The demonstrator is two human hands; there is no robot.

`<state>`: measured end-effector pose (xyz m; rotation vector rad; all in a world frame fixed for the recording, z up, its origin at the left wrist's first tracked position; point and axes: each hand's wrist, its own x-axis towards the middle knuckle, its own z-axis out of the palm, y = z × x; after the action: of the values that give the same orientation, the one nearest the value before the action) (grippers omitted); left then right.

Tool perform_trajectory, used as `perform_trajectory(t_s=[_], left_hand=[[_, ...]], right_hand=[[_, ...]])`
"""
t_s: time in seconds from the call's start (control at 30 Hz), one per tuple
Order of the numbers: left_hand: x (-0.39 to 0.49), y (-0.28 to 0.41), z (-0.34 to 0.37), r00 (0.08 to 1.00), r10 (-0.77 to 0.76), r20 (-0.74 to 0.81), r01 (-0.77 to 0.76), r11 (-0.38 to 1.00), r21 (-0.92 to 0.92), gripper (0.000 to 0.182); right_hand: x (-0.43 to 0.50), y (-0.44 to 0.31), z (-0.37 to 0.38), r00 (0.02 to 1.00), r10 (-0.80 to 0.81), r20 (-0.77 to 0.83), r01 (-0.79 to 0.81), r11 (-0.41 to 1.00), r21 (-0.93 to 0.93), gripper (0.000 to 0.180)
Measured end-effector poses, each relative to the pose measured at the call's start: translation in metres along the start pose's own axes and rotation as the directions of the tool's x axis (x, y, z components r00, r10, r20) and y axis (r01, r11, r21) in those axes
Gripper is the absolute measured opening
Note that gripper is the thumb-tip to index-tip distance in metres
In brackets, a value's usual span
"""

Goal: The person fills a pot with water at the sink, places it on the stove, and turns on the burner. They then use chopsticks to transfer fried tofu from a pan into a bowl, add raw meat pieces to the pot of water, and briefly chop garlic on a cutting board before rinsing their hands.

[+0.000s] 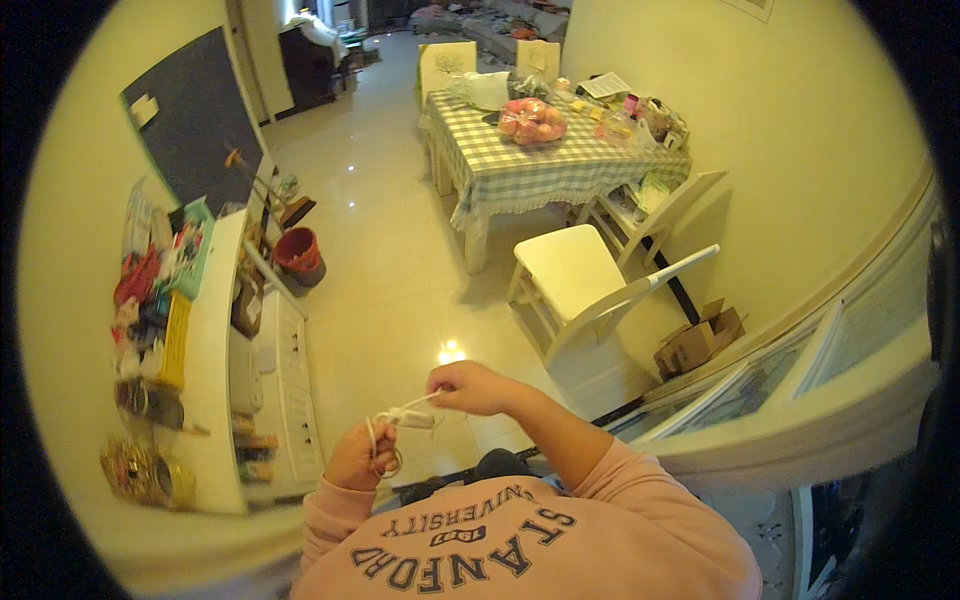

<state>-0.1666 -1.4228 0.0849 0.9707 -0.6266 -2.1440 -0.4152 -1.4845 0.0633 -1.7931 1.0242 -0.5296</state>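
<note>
My left hand (361, 456) is closed around a looped white cord (373, 435), and a loop hangs below the fingers. From that hand a pale cylindrical piece (414, 418) sticks out to the right; what it is exactly cannot be made out. My right hand (478, 388) is a little higher and to the right, pinching a strand of the cord between thumb and fingers. The strand runs taut and slanting between the two hands. Both hands are in the air in front of my chest, above the tiled floor (382, 330).
At left, a white cabinet (214, 322) carries clutter and a yellow box (175, 339). A red bucket (299, 255) stands beyond it. Ahead is a table with a checked cloth (517, 176) and bagged fruit (532, 121). A white chair (570, 270), cardboard box (686, 349) and glazed door (772, 382) are at right.
</note>
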Motion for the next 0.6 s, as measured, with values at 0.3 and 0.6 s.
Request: perform_trajectory(t_s=[0.3,0.6], left_hand=[[0.241,0.127,0.042,0.943,0.325,-0.072,-0.311,0.937,0.159,0.019],[0.472,0.167,0.204,0.883,-0.082,0.462,-0.184,0.845,0.502,0.035]], right_hand=[[0.045,0.145,-0.217,0.362,0.579,-0.731,0.263,0.688,0.676,0.017],[0.131,0.103,-0.363,0.914,0.287,-0.286,0.273,0.086,0.958,0.020]])
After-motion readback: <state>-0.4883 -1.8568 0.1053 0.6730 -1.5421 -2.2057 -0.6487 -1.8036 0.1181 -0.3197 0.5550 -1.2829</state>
